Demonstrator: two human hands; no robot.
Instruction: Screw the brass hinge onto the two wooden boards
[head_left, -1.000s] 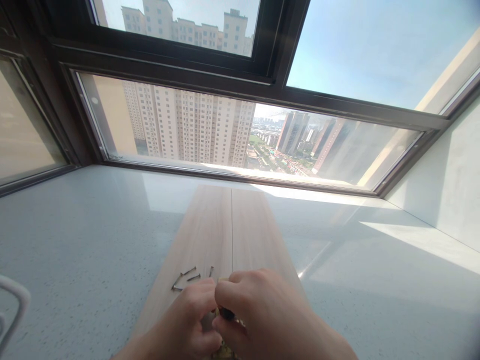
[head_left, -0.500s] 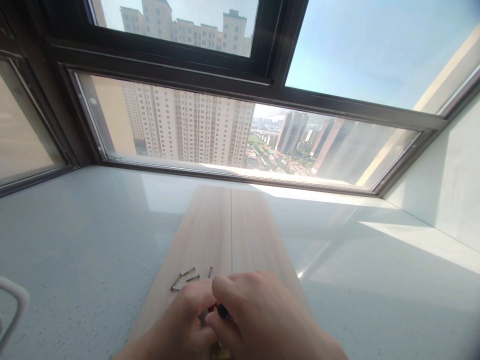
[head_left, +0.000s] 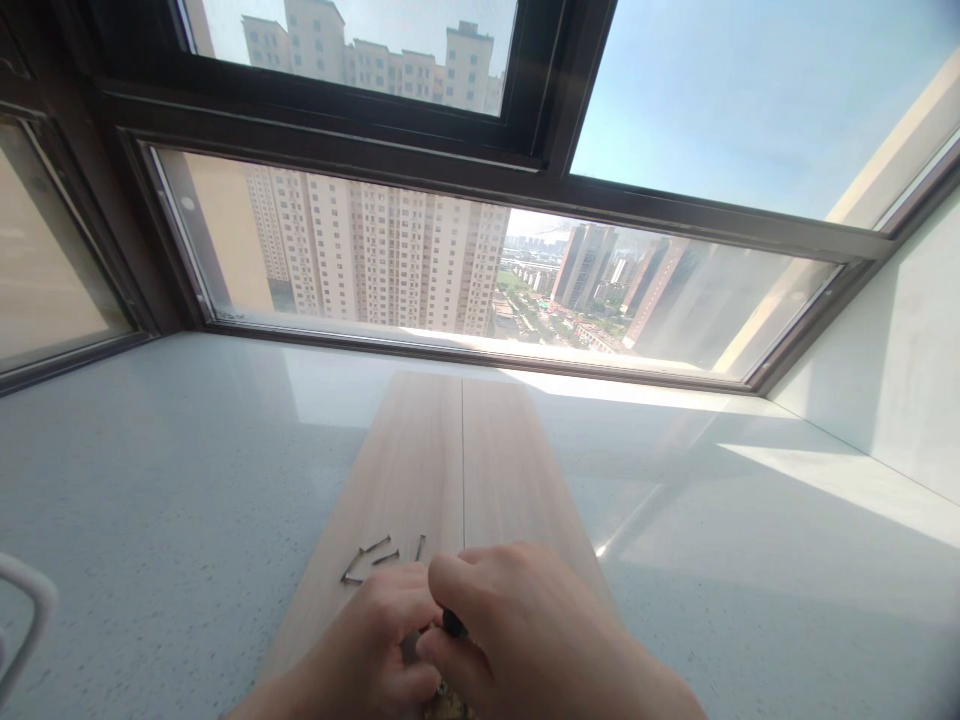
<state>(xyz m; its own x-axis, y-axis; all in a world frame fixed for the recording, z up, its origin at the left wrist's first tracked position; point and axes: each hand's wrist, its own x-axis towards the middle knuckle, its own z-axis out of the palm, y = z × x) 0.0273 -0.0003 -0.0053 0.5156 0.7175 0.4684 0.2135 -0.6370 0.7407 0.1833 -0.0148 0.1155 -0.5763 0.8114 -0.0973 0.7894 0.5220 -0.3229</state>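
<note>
My right hand (head_left: 517, 625) is closed around a black handle (head_left: 453, 622), of which only a small dark part shows between thumb and fingers. Close against it, my left hand (head_left: 386, 625) has its fingers curled in a pinch, and whatever they hold is hidden. A brass-coloured metal piece (head_left: 444, 706) shows partly below the hands at the bottom edge. Both hands are over two pale wooden boards (head_left: 427, 450) lying side by side with a thin seam between them. Several loose screws (head_left: 386, 557) lie on the left board just beyond my left hand.
The boards rest on a speckled white sill (head_left: 187, 500) that runs up to a dark window frame (head_left: 480, 355). A white curved bar (head_left: 41, 590) enters at the left edge. A pale wall (head_left: 900, 380) bounds the right side.
My right hand has shifted slightly to the right and turned a little, and a bit more of the black handle shows. My left hand has hardly moved, and the screws lie as before.
</note>
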